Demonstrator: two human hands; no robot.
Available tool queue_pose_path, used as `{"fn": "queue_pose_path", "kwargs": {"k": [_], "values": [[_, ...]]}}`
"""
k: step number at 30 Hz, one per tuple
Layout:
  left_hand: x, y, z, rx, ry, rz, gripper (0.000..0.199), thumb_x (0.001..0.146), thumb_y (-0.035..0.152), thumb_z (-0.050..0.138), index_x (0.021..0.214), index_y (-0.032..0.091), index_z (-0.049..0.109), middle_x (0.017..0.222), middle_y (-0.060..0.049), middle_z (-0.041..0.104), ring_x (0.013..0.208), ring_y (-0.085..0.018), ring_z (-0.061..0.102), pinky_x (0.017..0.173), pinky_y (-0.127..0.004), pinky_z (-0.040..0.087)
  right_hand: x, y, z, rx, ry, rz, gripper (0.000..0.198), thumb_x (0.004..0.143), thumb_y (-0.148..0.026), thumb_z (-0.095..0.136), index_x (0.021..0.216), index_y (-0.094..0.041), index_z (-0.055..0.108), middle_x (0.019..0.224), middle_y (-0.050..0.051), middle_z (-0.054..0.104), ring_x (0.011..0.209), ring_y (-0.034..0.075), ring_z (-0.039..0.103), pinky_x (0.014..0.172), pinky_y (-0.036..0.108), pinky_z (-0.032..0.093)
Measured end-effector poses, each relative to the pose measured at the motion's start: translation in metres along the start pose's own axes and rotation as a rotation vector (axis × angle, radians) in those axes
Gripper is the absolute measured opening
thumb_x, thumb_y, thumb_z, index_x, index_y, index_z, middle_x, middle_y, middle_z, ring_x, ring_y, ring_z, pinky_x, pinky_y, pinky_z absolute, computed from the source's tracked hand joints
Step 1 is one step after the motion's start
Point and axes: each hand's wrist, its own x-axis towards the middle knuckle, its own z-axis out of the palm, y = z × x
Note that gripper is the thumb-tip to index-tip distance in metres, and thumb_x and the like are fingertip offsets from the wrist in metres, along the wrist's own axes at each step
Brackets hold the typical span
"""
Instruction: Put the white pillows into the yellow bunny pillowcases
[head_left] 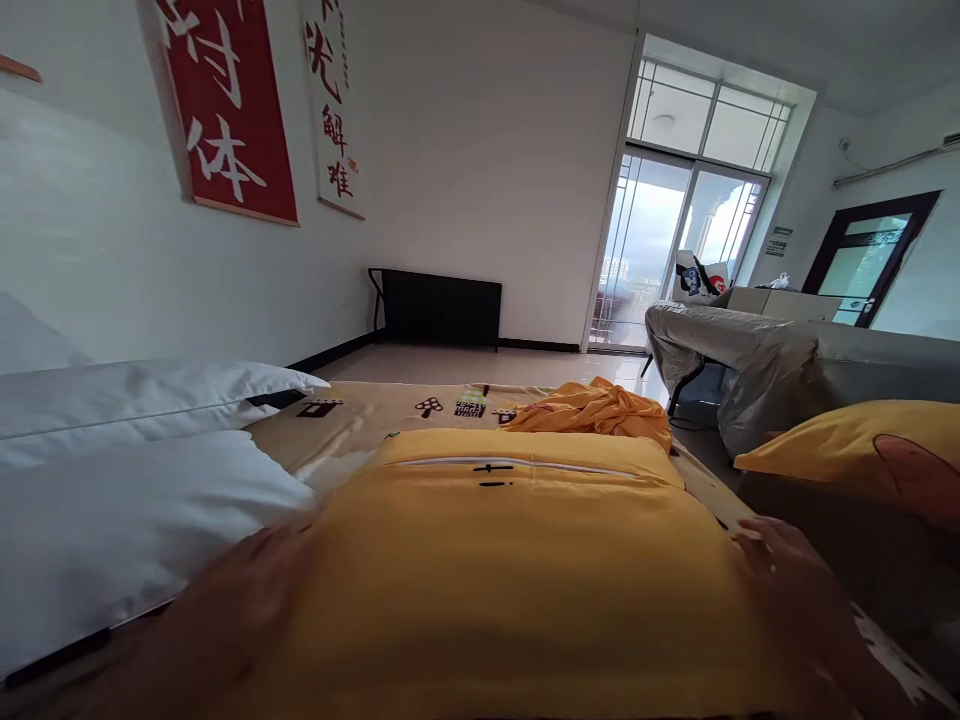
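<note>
A plump yellow pillow (525,580) fills the lower middle of the view, with a white zipper (450,461) running along its far edge and small black marks beside it. My left hand (240,590) grips the pillow's left side; it is blurred and its fingertips are partly hidden. On the opposite side my right hand (787,570) has its fingers closed at the pillow's right edge. Beyond the pillow lies a crumpled orange cloth (592,408) on the patterned beige sheet (390,405).
White pillows (150,500) are stacked at the left, near my left hand. Another yellow cushion (847,445) with an orange patch sits at the right. Behind it stands a plastic-covered table (750,340) with boxes. A black folded panel (442,308) leans against the far wall.
</note>
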Motion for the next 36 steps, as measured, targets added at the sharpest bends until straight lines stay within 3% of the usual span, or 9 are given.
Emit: {"fn": "queue_pose_path", "kwargs": {"k": [3, 6, 10, 13, 18, 22, 31, 36], "values": [[0.037, 0.039, 0.008, -0.017, -0.147, 0.111, 0.046, 0.078, 0.041, 0.034, 0.111, 0.021, 0.06, 0.124, -0.007, 0.06, 0.117, -0.026, 0.05, 0.105, -0.04, 0.033, 0.024, -0.058, 0.003, 0.15, -0.155, -0.215, 0.038, 0.086, -0.042, 0.038, 0.105, -0.023, 0.064, 0.113, 0.008, 0.066, 0.107, 0.025, 0.057, 0.097, 0.044, 0.04], [0.073, 0.084, 0.02, -0.099, -0.256, 0.251, 0.048, 0.086, 0.037, 0.027, 0.118, 0.015, 0.056, 0.127, -0.011, 0.057, 0.119, -0.023, 0.049, 0.104, -0.037, 0.034, 0.043, -0.115, 0.01, 0.264, -0.277, -0.391, 0.038, 0.09, -0.036, 0.037, 0.119, -0.023, 0.057, 0.125, 0.008, 0.059, 0.118, 0.024, 0.05, 0.101, 0.043, 0.036], [0.103, 0.111, 0.041, -0.083, -0.272, 0.35, 0.041, 0.089, 0.036, 0.029, 0.103, 0.015, 0.06, 0.11, -0.011, 0.063, 0.103, -0.023, 0.055, 0.093, -0.037, 0.038, 0.057, -0.151, 0.024, 0.378, -0.374, -0.443, 0.033, 0.091, -0.034, 0.038, 0.116, -0.024, 0.059, 0.118, 0.006, 0.063, 0.11, 0.021, 0.054, 0.097, 0.039, 0.039], [0.104, 0.105, 0.051, -0.041, -0.219, 0.321, 0.034, 0.088, 0.038, 0.033, 0.083, 0.017, 0.059, 0.091, -0.008, 0.063, 0.089, -0.023, 0.054, 0.081, -0.038, 0.039, 0.061, -0.146, 0.034, 0.422, -0.37, -0.368, 0.032, 0.092, -0.037, 0.038, 0.106, -0.023, 0.062, 0.108, 0.006, 0.065, 0.104, 0.02, 0.056, 0.092, 0.035, 0.041], [0.089, 0.078, 0.05, -0.075, -0.119, 0.234, 0.025, 0.086, 0.036, 0.038, 0.074, 0.018, 0.05, 0.079, -0.004, 0.058, 0.079, -0.02, 0.052, 0.074, -0.033, 0.037, 0.063, -0.12, 0.046, 0.355, -0.327, -0.327, 0.027, 0.091, -0.037, 0.039, 0.093, -0.022, 0.062, 0.098, 0.006, 0.064, 0.096, 0.022, 0.054, 0.087, 0.038, 0.039], [0.081, 0.069, 0.045, -0.101, -0.125, 0.215, 0.026, 0.086, 0.04, 0.036, 0.074, 0.019, 0.046, 0.078, -0.003, 0.054, 0.076, -0.019, 0.05, 0.071, -0.032, 0.037, 0.064, -0.11, 0.052, 0.314, -0.299, -0.298, 0.022, 0.088, -0.039, 0.044, 0.078, -0.021, 0.054, 0.087, 0.006, 0.059, 0.088, 0.022, 0.051, 0.082, 0.037, 0.039], [0.082, 0.05, 0.043, -0.156, -0.184, 0.215, 0.024, 0.083, 0.041, 0.038, 0.089, 0.019, 0.047, 0.091, -0.007, 0.058, 0.083, -0.02, 0.053, 0.076, -0.033, 0.04, 0.063, -0.096, 0.061, 0.398, -0.19, -0.311, 0.016, 0.085, -0.03, 0.044, 0.072, -0.021, 0.042, 0.079, 0.004, 0.056, 0.078, 0.019, 0.048, 0.076, 0.034, 0.038], [0.085, 0.05, 0.044, -0.077, -0.161, 0.225, 0.026, 0.08, 0.042, 0.036, 0.075, 0.02, 0.047, 0.084, -0.007, 0.058, 0.082, -0.022, 0.052, 0.077, -0.035, 0.039, 0.064, -0.099, 0.054, 0.347, -0.284, -0.272, 0.023, 0.086, -0.041, 0.043, 0.077, -0.021, 0.048, 0.077, 0.003, 0.06, 0.077, 0.02, 0.051, 0.071, 0.031, 0.037]]}}
